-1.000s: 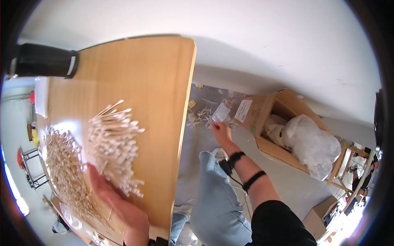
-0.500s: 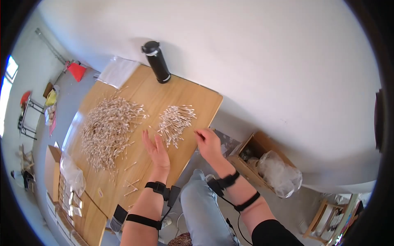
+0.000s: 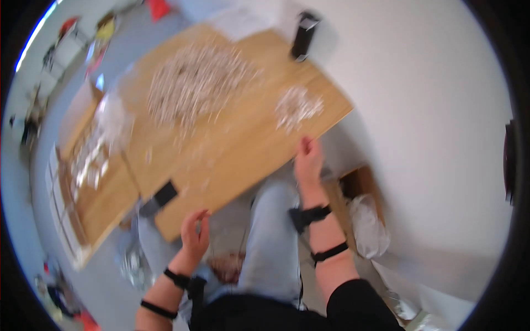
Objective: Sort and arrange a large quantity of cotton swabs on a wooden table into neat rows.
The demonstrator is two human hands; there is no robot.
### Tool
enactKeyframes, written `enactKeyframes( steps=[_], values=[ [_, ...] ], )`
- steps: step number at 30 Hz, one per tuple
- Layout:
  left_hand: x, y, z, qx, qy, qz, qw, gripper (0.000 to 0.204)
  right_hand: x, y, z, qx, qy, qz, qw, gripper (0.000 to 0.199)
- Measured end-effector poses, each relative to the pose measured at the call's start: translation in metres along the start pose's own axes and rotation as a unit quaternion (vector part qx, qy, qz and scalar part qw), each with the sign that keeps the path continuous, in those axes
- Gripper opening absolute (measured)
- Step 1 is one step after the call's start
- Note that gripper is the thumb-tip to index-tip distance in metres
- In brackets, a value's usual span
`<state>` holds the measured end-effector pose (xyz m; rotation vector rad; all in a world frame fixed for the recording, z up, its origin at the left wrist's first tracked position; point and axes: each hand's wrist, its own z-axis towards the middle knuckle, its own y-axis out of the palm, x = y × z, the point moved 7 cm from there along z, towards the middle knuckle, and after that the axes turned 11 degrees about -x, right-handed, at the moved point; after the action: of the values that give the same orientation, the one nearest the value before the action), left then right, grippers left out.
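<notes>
A large heap of cotton swabs [image 3: 196,83] is spread over the wooden table [image 3: 237,138]. Toward the table's right corner sits a smaller cotton swab pile [image 3: 298,108]. My right hand [image 3: 308,161] is at the table edge just below that smaller pile, its fingers closed together; whatever may be in them is hidden by blur. Nearer to my body, my left hand [image 3: 194,237] is raised by the front edge, over my lap. Its fingers are loosely bent and apart from the thumb, and nothing shows between them.
A black bottle [image 3: 304,36] stands at the back by the wall. On the left are a clear plastic bag [image 3: 115,122] and a box of small packs [image 3: 91,165]. A dark flat object [image 3: 165,193] lies at the front edge. A cardboard box [image 3: 361,185] stands right of the table.
The view has swung left, so the table appears higher and farther right. My left hand has drawn back from beside the small pile to the front edge. My right hand remains closed.
</notes>
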<state>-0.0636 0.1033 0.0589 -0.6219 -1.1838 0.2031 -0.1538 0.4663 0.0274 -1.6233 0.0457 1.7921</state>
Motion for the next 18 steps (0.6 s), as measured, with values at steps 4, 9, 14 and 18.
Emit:
enactKeyframes(
  steps=[4, 9, 14, 18],
  values=[
    [-0.010, 0.012, -0.039, -0.228, -0.099, 0.036, 0.968, 0.017, 0.040, -0.029, -0.019, -0.024, 0.135, 0.129, 0.982, 0.026],
    [-0.063, 0.022, -0.076, -0.266, -0.217, 0.045, 0.938, 0.020, 0.087, -0.064, -0.044, -0.075, 0.052, -0.097, 0.991, 0.047],
    [-0.096, 0.053, -0.110, -0.425, -0.259, 0.124, 0.859, 0.030, 0.097, -0.069, -0.077, -0.084, 0.143, 0.037, 0.986, 0.049],
    [-0.104, 0.099, -0.120, -0.556, -0.282, 0.091, 0.777, 0.056, 0.091, -0.084, -0.075, -0.062, 0.151, 0.025, 0.986, 0.046]
  ],
)
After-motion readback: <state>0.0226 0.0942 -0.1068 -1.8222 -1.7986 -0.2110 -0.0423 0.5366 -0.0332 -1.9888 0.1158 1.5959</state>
